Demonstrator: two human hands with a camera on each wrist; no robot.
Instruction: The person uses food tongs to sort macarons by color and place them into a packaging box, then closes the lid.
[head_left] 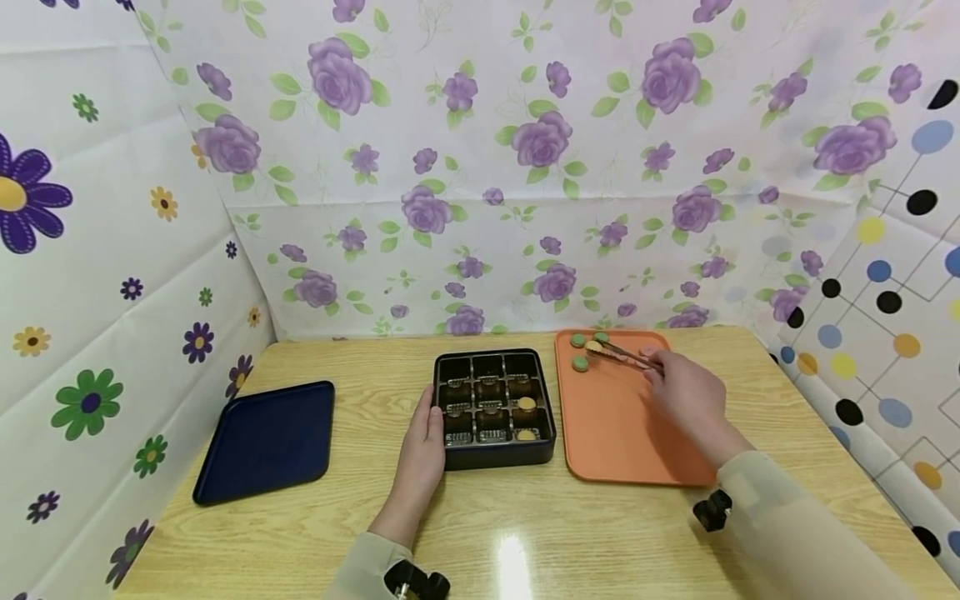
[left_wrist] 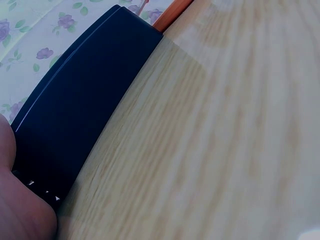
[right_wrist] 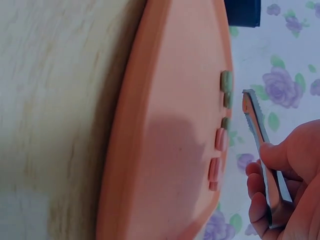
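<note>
My right hand [head_left: 692, 398] holds metal tongs [head_left: 626, 356] over the far part of an orange tray [head_left: 615, 433]. Between the tong tips is a yellow-orange macaron [head_left: 594, 346], raised above the tray in the right wrist view. Green macarons [head_left: 580, 364] and pink macarons [right_wrist: 215, 169] lie near the tray's far edge. At the centre stands a dark navy box [head_left: 495, 456] with a divided plastic insert. Its right column has one yellow macaron [head_left: 527, 404] in the middle compartment and another [head_left: 527, 435] in the front one. My left hand [head_left: 422, 458] rests along the box's left side, fingers extended.
A flat dark blue tray [head_left: 266, 442] lies at the left of the wooden table [head_left: 480, 525]. The orange tray sits close beside the box's right wall. Flowered cloth [head_left: 480, 250] hangs behind the table, with patterned cloths at both sides.
</note>
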